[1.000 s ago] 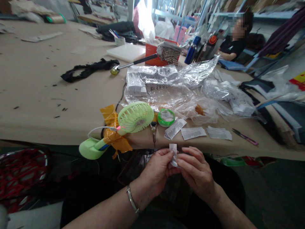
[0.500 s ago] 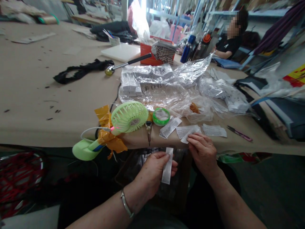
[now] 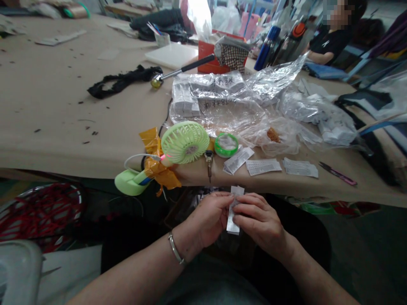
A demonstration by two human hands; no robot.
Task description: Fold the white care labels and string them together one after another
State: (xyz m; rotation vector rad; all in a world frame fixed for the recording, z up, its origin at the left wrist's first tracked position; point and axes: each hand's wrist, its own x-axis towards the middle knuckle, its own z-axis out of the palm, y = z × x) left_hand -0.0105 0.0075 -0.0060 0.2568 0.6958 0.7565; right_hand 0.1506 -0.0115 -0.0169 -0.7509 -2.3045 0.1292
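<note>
Just in front of the table edge, my left hand (image 3: 211, 216) pinches a narrow stack of white printed labels (image 3: 233, 220), held upright. My right hand (image 3: 259, 218) closes on the same labels from the other side, its fingers across their face. On the table edge beyond lie three small piles of printed labels: a left pile (image 3: 239, 160), a middle pile (image 3: 263, 166) and a right pile (image 3: 300, 167). A soldering iron (image 3: 209, 163) points its tip over the edge, beside a round green tin (image 3: 226, 145) with white stuff inside.
A green fan (image 3: 185, 142) is taped to the table edge at left. Thread snips (image 3: 337, 173) lie right of the labels. Clear plastic bags (image 3: 232, 112) with paper stacks spread behind. A red basket (image 3: 41, 216) stands low left; a person (image 3: 333, 38) sits at the back right.
My right hand has come from the middle label pile on the table to my left hand, bringing a label onto the one held there. The view has shifted, so the table appears further right.
</note>
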